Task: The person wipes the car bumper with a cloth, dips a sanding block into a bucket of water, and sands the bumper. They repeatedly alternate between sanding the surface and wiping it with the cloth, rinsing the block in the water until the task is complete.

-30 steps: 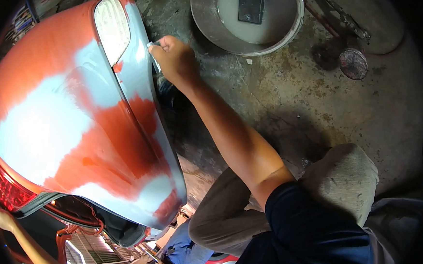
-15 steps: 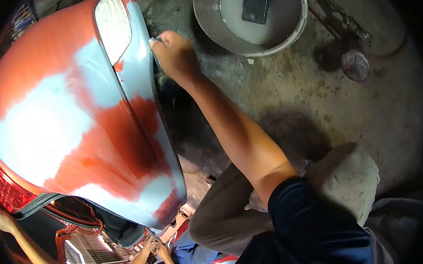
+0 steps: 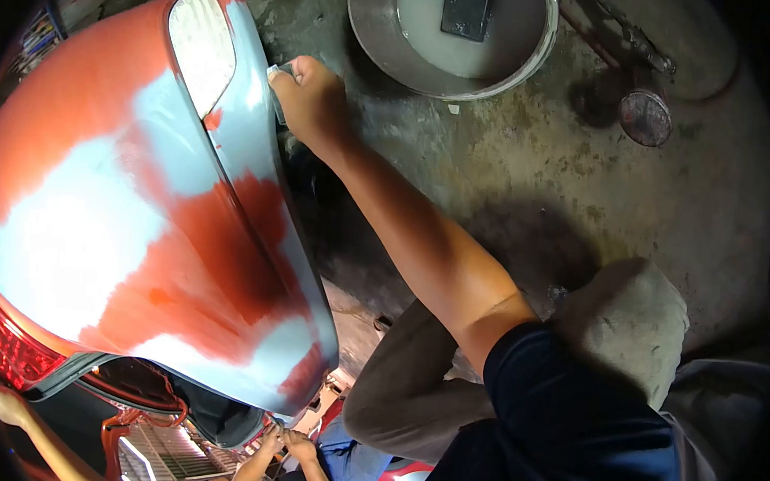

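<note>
My right hand (image 3: 312,104) is closed around a thin flat grey piece (image 3: 279,111); only its edge shows, and its exact kind is hidden by my fingers. The piece is held at the outer edge of a car's rear body panel (image 3: 225,266), beside the pale oval recess (image 3: 204,49). Red-orange paint and smooth light blue-grey patches cover the panel. My left hand is out of sight.
A round bucket (image 3: 548,52) of cloudy water holds a dark rectangular object (image 3: 466,9). A metal tool (image 3: 645,117) lies on the concrete floor. Another person's hands (image 3: 289,440) are at the panel's lower end. A further hand (image 3: 6,404), seemingly another person's, touches near the red tail light (image 3: 9,332).
My right hand has shifted slightly left along with the thin flat piece, staying at the panel's edge. The other person's hands below have moved a little. The whole view has drifted slightly.
</note>
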The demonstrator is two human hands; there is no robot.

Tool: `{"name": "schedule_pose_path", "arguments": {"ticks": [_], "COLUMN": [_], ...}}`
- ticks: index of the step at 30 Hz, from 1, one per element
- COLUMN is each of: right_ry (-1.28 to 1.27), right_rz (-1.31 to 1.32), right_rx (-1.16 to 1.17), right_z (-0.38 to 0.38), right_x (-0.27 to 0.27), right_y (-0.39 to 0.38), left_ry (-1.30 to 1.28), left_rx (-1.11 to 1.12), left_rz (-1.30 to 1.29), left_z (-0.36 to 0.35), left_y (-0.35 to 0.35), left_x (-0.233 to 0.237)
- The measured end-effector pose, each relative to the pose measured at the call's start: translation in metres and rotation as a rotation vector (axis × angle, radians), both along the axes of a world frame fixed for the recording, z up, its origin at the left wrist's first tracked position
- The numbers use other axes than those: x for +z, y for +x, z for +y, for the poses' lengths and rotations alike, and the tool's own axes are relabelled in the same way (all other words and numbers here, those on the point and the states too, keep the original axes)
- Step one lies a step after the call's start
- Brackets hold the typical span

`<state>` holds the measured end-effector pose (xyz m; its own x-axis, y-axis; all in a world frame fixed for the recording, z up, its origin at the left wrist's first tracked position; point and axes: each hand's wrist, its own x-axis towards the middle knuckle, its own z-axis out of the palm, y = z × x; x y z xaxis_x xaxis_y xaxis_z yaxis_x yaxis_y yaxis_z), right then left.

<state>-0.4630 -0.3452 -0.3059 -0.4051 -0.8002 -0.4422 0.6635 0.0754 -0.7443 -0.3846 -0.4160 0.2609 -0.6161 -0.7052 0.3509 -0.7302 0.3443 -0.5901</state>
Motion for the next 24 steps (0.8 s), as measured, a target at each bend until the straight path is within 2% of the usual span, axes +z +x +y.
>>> {"name": "schedule_pose_path", "arguments": {"ticks": [3,10,12,14,17,20,24], "right_ry": [0.025,0.012,0.003,0.035,0.037,0.065,0.034], "right_rz": [0.031,-0.002,-0.066,-0.018,0.036,0.004,0.018], "right_rx": [0.057,-0.002,-0.054,-0.045,-0.035,-0.029,-0.082], "right_z": [-0.001,-0.006,-0.009,-0.006,-0.009,-0.005,-0.008], "right_x": [0.003,0.002,-0.001,-0.001,0.0,0.002,0.004], "right_y": [-0.001,0.0,0.009,0.013,0.004,0.006,0.007], "left_ry": [-0.006,-0.001,0.031,0.06,0.046,-0.007,0.021], "left_rx": [-0.003,0.002,-0.01,-0.007,-0.04,0.026,-0.005], "left_rz": [0.021,0.038,-0.024,-0.115,-0.08,-0.223,-0.031], "left_z": [0.002,0.001,0.002,0.008,0.004,0.009,0.007], "left_y": [0.001,0.001,-0.005,-0.011,-0.007,-0.014,-0.008], "left_x": [0.001,0.005,-0.001,-0.006,-0.004,-0.007,-0.006]}}
